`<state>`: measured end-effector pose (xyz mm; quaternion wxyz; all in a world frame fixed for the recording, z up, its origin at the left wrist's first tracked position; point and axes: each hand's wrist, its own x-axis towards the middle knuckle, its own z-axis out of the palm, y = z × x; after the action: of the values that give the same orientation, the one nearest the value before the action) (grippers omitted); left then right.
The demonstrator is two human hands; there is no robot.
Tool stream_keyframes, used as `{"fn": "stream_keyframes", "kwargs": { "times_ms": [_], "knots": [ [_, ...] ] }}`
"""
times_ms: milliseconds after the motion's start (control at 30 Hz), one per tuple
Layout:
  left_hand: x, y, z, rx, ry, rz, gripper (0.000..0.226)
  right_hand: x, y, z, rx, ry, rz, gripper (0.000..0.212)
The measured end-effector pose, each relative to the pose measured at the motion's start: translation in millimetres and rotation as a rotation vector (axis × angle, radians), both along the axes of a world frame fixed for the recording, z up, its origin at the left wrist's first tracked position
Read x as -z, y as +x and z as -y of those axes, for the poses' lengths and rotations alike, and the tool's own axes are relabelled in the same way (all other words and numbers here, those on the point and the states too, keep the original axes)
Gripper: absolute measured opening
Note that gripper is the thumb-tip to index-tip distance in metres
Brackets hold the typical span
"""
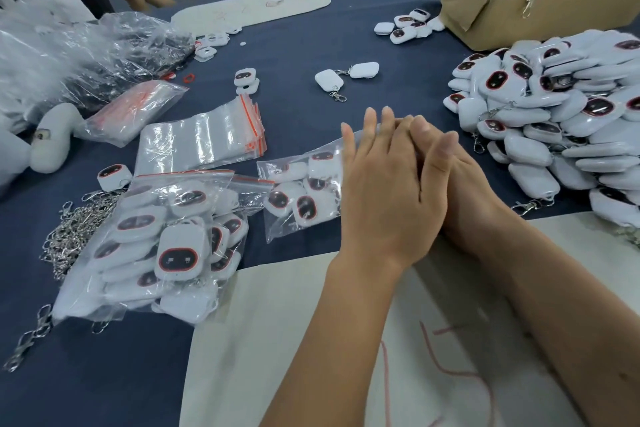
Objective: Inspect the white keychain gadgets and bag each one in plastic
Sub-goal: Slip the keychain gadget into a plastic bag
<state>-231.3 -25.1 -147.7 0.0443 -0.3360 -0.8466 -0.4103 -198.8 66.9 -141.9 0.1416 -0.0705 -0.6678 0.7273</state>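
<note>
My left hand and my right hand are pressed flat together, palm to palm, fingers straight, above the dark blue table. The left hand lies on top and hides most of the right. A clear zip bag holding several white keychain gadgets with red-rimmed dark faces lies just left of the hands, its right end hidden under them. A large heap of loose gadgets sits to the right. A fuller bag of gadgets lies at the lower left.
A stack of empty red-sealed zip bags lies at centre left, beside a pile of metal clasps. Two joined loose gadgets rest mid-table. A cardboard box with a red sign stands at the back right. A white mat lies under my forearms.
</note>
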Motion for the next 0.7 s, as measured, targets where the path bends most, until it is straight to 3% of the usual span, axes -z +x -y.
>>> {"fn": "stream_keyframes", "kwargs": {
  "times_ms": [167,367,467,533,633,700],
  "knots": [
    [2.9,0.8,0.0,0.106,0.14,0.265,0.064,6.1,-1.6,1.4,0.093,0.067,-0.007,0.044],
    [6.5,-5.2,3.6,0.162,0.04,0.313,0.063,12.5,3.7,-2.9,0.642,0.534,0.019,0.017],
    [8.5,-4.8,2.5,0.192,-0.044,0.289,0.066,13.1,7.2,-11.2,0.829,0.807,0.129,0.018],
    [8.5,-4.9,3.5,0.193,-0.059,0.279,0.063,13.7,5.7,-14.8,0.824,0.962,0.278,0.03],
    [8.0,-6.9,5.5,0.2,-0.064,0.258,0.052,13.0,3.5,-10.9,0.64,1.11,0.555,0.052],
    [7.6,-10.5,7.3,0.19,-0.1,0.233,0.051,15.5,4.6,-9.4,0.536,1.214,0.603,0.055]
  ]
}}
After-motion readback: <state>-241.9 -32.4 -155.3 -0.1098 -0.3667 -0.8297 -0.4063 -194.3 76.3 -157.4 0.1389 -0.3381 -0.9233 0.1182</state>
